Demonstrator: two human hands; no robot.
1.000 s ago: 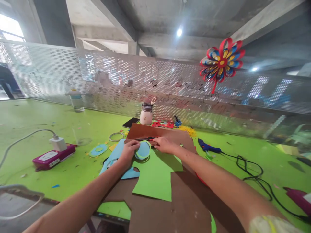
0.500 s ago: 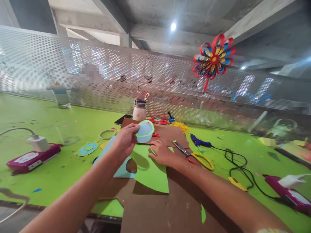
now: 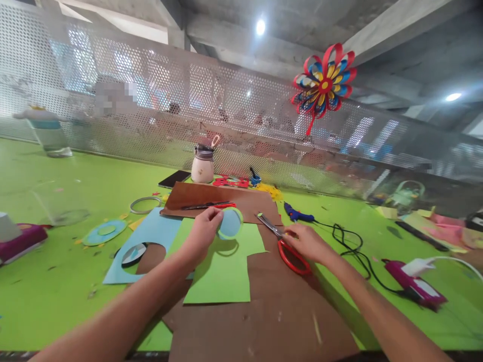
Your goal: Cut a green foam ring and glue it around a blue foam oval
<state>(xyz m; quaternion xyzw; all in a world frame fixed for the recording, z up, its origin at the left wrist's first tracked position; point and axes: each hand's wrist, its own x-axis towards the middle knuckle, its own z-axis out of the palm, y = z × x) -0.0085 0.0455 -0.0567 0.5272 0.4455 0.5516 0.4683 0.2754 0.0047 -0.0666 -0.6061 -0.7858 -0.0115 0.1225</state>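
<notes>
Pinched in my left hand (image 3: 204,231) is a light blue paper disc (image 3: 229,223) with a pale green rim, raised above a sheet of green paper (image 3: 222,274). My right hand (image 3: 307,242) has its fingers closed on the handles of a pair of scissors (image 3: 269,224). The red handle loop shows below the hand, and the other loop is hidden by it. The blades lie partly open and point up and left. Left of the green paper is a light blue sheet (image 3: 160,226) with a round hole cut in it.
Brown cardboard (image 3: 279,322) lies under the papers. A blue glue gun (image 3: 300,213) with a black cord lies at the right, near a purple power strip (image 3: 418,291). A bottle (image 3: 203,166), a phone (image 3: 174,179) and a ring of tape (image 3: 145,204) stand or lie behind.
My right hand has left the green paper and moved right onto the scissors. My left hand still holds the disc, now slightly lower. The view has turned a little to the right.
</notes>
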